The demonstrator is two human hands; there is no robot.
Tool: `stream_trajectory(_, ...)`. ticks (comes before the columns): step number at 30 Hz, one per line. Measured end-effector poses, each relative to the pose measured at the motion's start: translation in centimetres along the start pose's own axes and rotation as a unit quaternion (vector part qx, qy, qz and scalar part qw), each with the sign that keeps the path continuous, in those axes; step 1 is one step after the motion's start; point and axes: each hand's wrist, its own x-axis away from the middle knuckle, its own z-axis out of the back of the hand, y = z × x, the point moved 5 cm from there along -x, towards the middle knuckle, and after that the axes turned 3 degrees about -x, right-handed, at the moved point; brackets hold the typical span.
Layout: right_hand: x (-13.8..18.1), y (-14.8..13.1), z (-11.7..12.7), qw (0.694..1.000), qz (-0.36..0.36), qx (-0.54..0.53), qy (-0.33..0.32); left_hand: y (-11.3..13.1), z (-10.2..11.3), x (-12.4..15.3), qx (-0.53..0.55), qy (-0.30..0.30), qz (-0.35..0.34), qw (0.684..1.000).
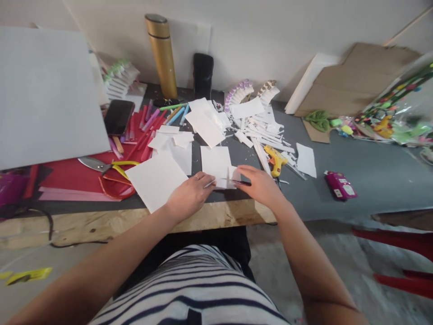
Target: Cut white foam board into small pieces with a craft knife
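Observation:
My left hand [191, 195] is at the table's front edge, its fingers pinched on a small white paper piece [210, 183]. My right hand [260, 184] is closed around a slim dark-handled tool [241, 183] with a thin, pale tip pointing left; its exact kind is hard to make out. Both hands are over a white paper sheet [215, 160] lying flat on the dark tabletop. A larger white sheet [158, 178] lies partly under my left wrist. Just beyond my right hand rests a yellow glue gun [275, 160].
Paper scraps [260, 126] are heaped at the back. On the left are yellow-handled shears [101, 166], a phone [119, 117] and coloured sticks [149, 131]. A gold flask [163, 63] stands by the wall. A magenta box [340, 185] sits on the right, and cardboard [345, 85] leans behind it.

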Motion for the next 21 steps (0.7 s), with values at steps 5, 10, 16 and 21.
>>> stream_trajectory(5,-2.2,2.4,1.9,0.988,-0.102,0.043,0.107,0.1,0.1,0.0,-0.023,-0.028,0.005,0.999)
stream_trajectory(10,-4.9,1.2,0.8,0.99,-0.075,-0.045,0.109,0.4,0.1,0.2,-0.047,-0.02,0.015,0.999)
stream_trajectory(16,-8.6,0.2,-0.9,0.983,-0.087,-0.12,0.105,0.7,0.2,0.2,-0.06,-0.013,0.006,0.998)
stream_trajectory(21,-9.8,0.8,-2.1,0.98,-0.099,-0.141,0.097,0.7,0.5,0.3,-0.046,-0.026,-0.002,0.999)
